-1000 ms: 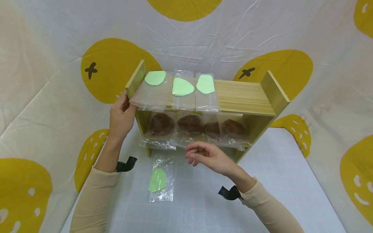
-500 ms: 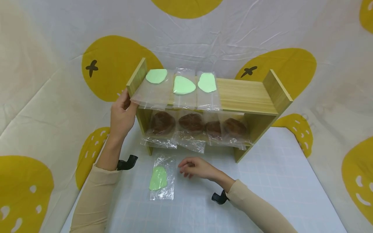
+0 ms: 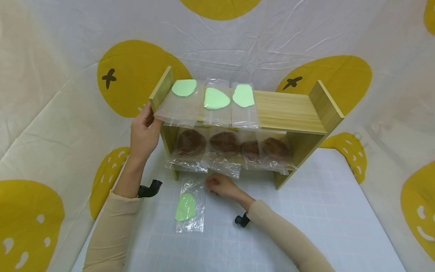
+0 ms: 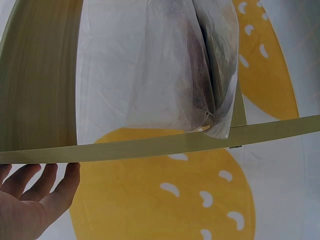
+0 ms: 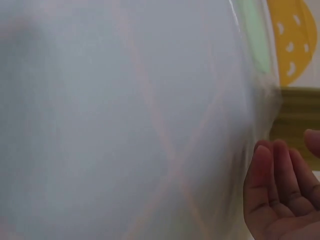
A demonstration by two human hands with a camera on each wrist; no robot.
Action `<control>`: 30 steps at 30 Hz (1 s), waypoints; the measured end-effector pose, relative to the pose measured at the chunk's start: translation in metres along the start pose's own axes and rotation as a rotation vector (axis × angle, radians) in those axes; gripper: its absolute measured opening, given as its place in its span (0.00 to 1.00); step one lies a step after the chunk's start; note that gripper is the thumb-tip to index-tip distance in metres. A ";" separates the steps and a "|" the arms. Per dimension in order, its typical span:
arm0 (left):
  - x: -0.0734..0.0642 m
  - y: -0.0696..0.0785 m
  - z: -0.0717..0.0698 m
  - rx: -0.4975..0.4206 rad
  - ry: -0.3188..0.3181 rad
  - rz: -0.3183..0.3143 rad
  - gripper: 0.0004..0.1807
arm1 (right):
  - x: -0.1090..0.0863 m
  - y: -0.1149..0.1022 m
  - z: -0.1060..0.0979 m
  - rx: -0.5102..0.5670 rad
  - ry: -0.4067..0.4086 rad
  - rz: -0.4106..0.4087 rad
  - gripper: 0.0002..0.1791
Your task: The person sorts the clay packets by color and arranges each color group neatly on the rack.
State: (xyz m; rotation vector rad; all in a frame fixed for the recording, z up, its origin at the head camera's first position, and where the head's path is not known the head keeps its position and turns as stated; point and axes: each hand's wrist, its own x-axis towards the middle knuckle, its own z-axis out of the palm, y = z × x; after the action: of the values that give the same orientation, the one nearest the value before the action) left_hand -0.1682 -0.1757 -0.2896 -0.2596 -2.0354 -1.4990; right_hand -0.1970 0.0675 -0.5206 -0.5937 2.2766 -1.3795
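Note:
A wooden two-tier shelf (image 3: 289, 109) stands on the table. My left hand (image 3: 145, 132) is at its left side panel; in the left wrist view the fingertips (image 4: 72, 170) rest against the panel's outer face, and the thumb is hidden there. Low in front of the shelf, my right hand (image 3: 221, 185) is beside the top right corner of a clear plastic bag (image 3: 198, 223) with a flat light-green piece (image 3: 185, 207) inside. In the right wrist view the fingers (image 5: 285, 170) are loosely bent, thumb apart from them, fingertips close to the bag.
Three clear bags with light-green pieces (image 3: 216, 99) lie side by side on the top tier, overhanging its front. Several bags with dark brown round pieces (image 3: 191, 142) fill the lower tier. The white tabletop (image 3: 217, 249) meets patterned cloth (image 3: 238, 45) behind.
My right hand has moved left and down from the lower bags to the green piece's bag on the table. The left hand has stayed at the side panel.

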 end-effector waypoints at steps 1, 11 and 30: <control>0.001 -0.004 0.000 0.004 -0.001 0.002 0.23 | 0.002 0.000 0.001 -0.008 0.010 0.013 0.13; 0.007 -0.033 -0.001 -0.012 -0.014 0.018 0.24 | 0.015 0.005 0.007 -0.061 0.080 0.045 0.16; 0.006 -0.034 -0.002 -0.022 -0.014 0.020 0.24 | 0.024 0.004 0.020 -0.318 0.085 -0.033 0.16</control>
State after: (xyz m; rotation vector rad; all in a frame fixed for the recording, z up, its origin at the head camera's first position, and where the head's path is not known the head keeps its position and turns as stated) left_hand -0.1890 -0.1900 -0.3132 -0.2990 -2.0220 -1.5126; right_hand -0.2068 0.0415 -0.5354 -0.6847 2.5895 -1.0807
